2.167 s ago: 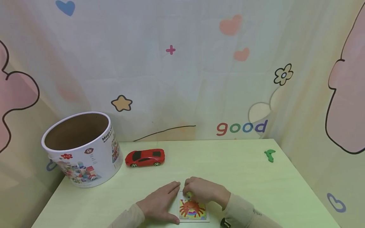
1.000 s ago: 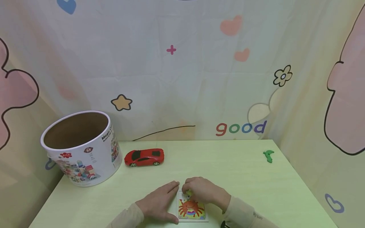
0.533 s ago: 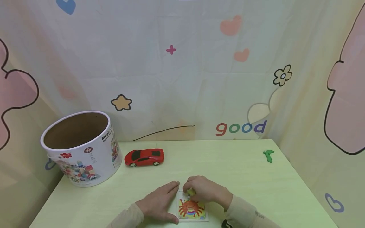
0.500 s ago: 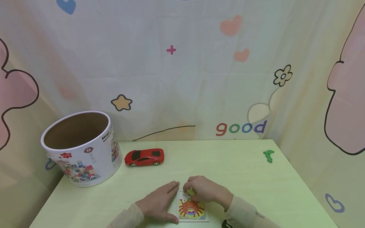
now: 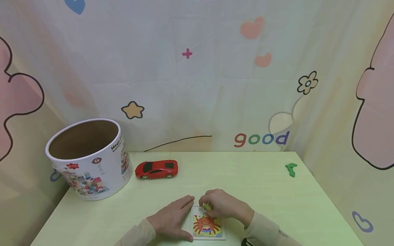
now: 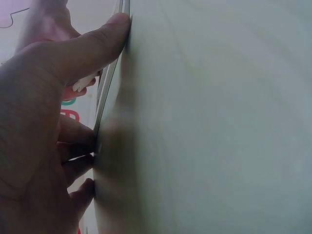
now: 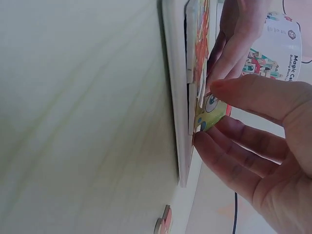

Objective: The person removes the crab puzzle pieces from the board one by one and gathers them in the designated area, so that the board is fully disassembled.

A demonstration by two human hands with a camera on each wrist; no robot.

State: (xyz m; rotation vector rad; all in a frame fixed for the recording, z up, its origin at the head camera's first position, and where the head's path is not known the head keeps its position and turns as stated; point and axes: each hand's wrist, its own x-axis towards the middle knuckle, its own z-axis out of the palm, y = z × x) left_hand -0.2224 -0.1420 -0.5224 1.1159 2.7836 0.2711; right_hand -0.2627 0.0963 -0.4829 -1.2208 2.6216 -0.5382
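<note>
A square crab jigsaw puzzle [image 5: 207,225] lies in its white-edged board [image 5: 223,238] at the table's front. My left hand [image 5: 172,218] rests flat along the board's left side; the left wrist view shows its thumb and fingertips touching the edge. Over the board's far part, my right hand [image 5: 226,206] pinches a yellow-green puzzle piece [image 5: 207,206] between thumb and fingers. The right wrist view shows this puzzle piece [image 7: 212,112], printed with an eye, tilted up at the picture's edge. Whether it still touches the board, I cannot tell.
A red toy car [image 5: 157,169] stands behind the hands, beside a large white bucket [image 5: 92,177] at the left. A small green object [image 5: 291,169] lies far right. In the right wrist view, a small flat reddish piece [image 7: 165,222] lies near the board.
My right hand has shifted slightly right and away from me, and more of the pinched puzzle piece shows. My left hand has stayed against the board.
</note>
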